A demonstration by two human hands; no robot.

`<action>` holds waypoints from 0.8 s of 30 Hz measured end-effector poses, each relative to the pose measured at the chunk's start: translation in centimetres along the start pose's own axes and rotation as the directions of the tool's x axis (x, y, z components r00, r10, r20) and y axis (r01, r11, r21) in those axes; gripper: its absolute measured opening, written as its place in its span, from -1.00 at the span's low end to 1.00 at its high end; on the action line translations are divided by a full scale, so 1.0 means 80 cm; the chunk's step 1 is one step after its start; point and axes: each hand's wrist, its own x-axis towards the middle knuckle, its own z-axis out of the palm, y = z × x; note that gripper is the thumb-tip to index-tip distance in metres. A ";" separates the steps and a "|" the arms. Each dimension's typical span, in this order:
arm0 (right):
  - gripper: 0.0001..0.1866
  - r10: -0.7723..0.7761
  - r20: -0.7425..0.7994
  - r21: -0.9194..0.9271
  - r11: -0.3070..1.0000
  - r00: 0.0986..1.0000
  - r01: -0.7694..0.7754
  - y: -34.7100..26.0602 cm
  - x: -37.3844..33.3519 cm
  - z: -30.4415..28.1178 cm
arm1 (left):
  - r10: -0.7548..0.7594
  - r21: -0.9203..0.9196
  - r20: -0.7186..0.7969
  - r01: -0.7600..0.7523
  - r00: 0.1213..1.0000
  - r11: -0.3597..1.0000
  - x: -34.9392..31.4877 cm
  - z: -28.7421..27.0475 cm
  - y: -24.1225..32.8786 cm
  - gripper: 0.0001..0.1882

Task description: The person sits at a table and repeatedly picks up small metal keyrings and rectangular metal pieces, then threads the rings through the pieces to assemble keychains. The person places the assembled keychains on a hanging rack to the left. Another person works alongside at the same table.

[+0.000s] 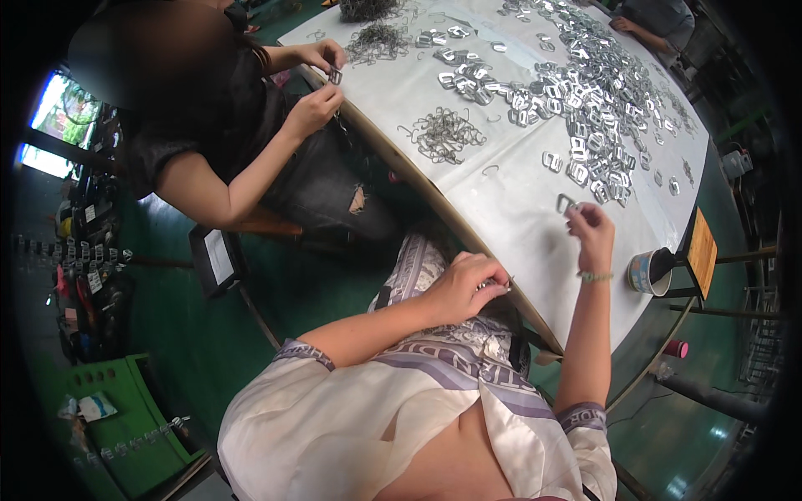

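My right hand (595, 232) is raised over the table's near part, thumb and fingers pinching a flat metal buckle (566, 203). At the table edge, my left hand (469, 288) is closed, and small shiny metal bits (494, 286) show between its fingertips; their exact kind is too small to make out. Beyond my right hand spreads a large heap of silver metal buckles (597, 108). A tangled pile of bent wire hooks (447, 135) lies farther left, with a single hook (490, 169) apart from it.
The table (535, 242) has a pale sheet top. A cup-like tub (650, 274) with something dark in it stands at its right edge, near a wooden stool (700, 255). A co-worker's hands (322, 104) hold a buckle at left. Another person's arm (642, 33) rests at the far side.
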 end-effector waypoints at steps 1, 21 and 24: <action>-0.81 0.030 0.051 0.168 0.985 0.998 -0.038 -0.011 -0.030 0.015 | 0.004 0.006 -0.038 -0.004 0.999 1.000 0.003 0.002 -0.002 -0.91; -0.92 0.155 0.146 0.307 0.932 0.977 -0.194 -0.040 -0.155 0.086 | 0.010 0.127 -0.147 0.009 0.989 0.992 0.010 0.001 -0.004 -0.90; -0.94 0.132 0.102 0.323 0.933 0.986 -0.158 -0.042 -0.163 0.090 | 0.020 0.163 -0.140 0.004 0.990 0.987 0.008 0.002 -0.004 -0.89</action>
